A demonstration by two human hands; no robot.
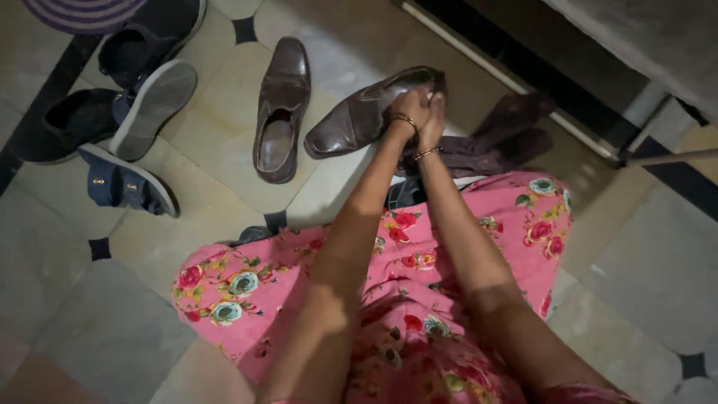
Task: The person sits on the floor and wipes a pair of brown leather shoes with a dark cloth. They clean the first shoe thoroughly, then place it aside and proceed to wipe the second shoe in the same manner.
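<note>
I see both hands on one brown shoe [366, 112] that lies on the floor [90, 299], far from me and near the middle. The left hand [410, 107] is closed on the shoe's heel end. The right hand [434, 112] presses just beside it (I cannot tell if those fingers are curled shut). The other brown shoe [280, 108] lies just left. Blue shoes [123, 183] sit far left.
</note>
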